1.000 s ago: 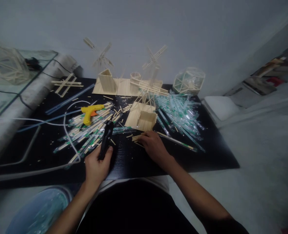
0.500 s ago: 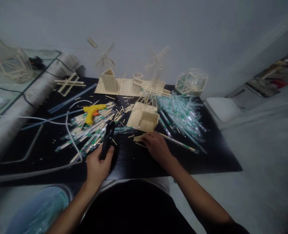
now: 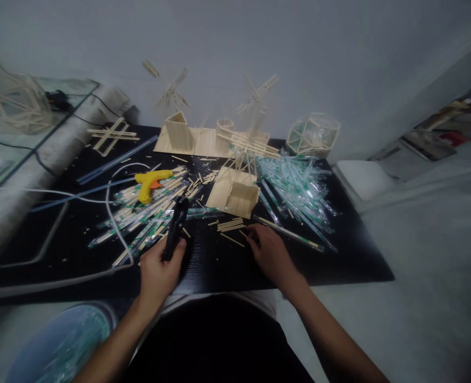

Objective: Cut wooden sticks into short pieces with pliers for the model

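Note:
My left hand (image 3: 161,268) is closed around a black plier-like hand tool (image 3: 175,226), which points up and away over the black table. To its right, my right hand (image 3: 273,255) rests low over the tabletop with thumb and forefinger pinched on a short thin wooden stick (image 3: 242,233). Just left of those fingers lies a small row of cut sticks (image 3: 230,225), and a single loose stick (image 3: 232,240) is nearer to me. Behind the row stands an open wooden box on a base (image 3: 243,198), with a stick-built frame (image 3: 246,146) behind it.
A yellow glue gun (image 3: 149,183) lies on wrapped chopsticks (image 3: 139,229) at left, beside a white cable (image 3: 117,226). Clear and green wrappers (image 3: 299,181) are heaped at right. Wooden models (image 3: 177,133) line the back. A bin (image 3: 65,346) stands below the table's front left.
My right hand has moved right, off the row of cut sticks, with a short stick in its fingers. My left hand keeps its hold on the black tool.

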`<state>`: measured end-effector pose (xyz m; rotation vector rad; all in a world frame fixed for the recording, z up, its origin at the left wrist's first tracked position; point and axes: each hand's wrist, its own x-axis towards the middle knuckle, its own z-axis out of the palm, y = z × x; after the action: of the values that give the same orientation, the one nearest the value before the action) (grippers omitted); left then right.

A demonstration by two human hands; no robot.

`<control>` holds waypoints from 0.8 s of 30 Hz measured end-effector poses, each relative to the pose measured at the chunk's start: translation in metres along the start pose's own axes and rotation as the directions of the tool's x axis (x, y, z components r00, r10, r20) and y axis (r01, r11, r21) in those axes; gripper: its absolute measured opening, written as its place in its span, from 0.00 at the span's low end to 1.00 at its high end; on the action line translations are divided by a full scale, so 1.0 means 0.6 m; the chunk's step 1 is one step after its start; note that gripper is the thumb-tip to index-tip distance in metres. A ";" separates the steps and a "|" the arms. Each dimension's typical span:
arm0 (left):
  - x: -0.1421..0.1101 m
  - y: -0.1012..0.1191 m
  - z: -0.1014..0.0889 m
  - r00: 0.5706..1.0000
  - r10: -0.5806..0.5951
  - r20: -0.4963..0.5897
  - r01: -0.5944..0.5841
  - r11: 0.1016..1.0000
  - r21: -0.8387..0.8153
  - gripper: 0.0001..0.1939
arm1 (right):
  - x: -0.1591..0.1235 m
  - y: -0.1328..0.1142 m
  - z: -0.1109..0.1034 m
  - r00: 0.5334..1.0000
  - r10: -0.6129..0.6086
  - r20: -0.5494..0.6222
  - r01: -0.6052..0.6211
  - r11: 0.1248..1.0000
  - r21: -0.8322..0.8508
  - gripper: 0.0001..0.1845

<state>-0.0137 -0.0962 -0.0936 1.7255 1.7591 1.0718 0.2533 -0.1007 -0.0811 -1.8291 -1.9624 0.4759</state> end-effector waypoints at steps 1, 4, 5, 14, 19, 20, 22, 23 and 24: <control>0.000 -0.002 0.001 1.000 -0.001 -0.004 0.001 1.000 0.003 0.16 | 0.002 0.000 -0.001 1.000 -0.003 0.004 0.003 1.000 -0.001 0.12; 0.000 -0.005 0.003 1.000 0.016 -0.023 -0.016 1.000 0.003 0.16 | 0.013 -0.002 -0.001 0.999 -0.042 0.007 0.042 0.999 0.001 0.13; 0.000 -0.005 0.003 0.999 0.023 -0.026 -0.023 1.000 0.000 0.16 | 0.017 -0.003 0.000 0.998 -0.067 0.006 0.067 0.998 0.006 0.13; -0.001 -0.004 0.002 0.999 0.025 -0.032 -0.026 0.999 -0.033 0.16 | 0.030 -0.007 0.007 0.974 -0.224 -0.024 0.224 0.975 -0.013 0.08; -0.001 -0.006 0.002 0.999 0.036 -0.035 -0.037 0.999 -0.022 0.17 | 0.011 0.008 -0.021 0.997 -0.081 0.012 0.082 0.995 -0.058 0.08; -0.001 -0.006 0.002 0.998 0.040 -0.037 -0.041 0.999 -0.019 0.17 | 0.008 0.011 -0.024 0.998 -0.063 0.025 0.064 0.997 -0.053 0.07; 0.000 -0.006 0.003 0.998 0.045 -0.035 -0.045 0.999 -0.016 0.16 | 0.007 0.013 -0.026 0.998 -0.054 0.035 0.055 0.998 -0.029 0.06; 0.000 -0.006 0.003 0.998 0.046 -0.035 -0.047 0.999 -0.016 0.16 | 0.009 0.013 -0.024 0.998 -0.056 0.032 0.056 0.998 -0.019 0.06; 0.000 -0.006 0.004 0.998 0.047 -0.035 -0.048 0.999 -0.015 0.15 | 0.011 0.013 -0.023 0.998 -0.056 0.024 0.057 0.998 -0.018 0.06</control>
<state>-0.0144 -0.0956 -0.0979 1.7573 1.7338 1.1393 0.2664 -0.0938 -0.0729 -1.7818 -2.0344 0.4646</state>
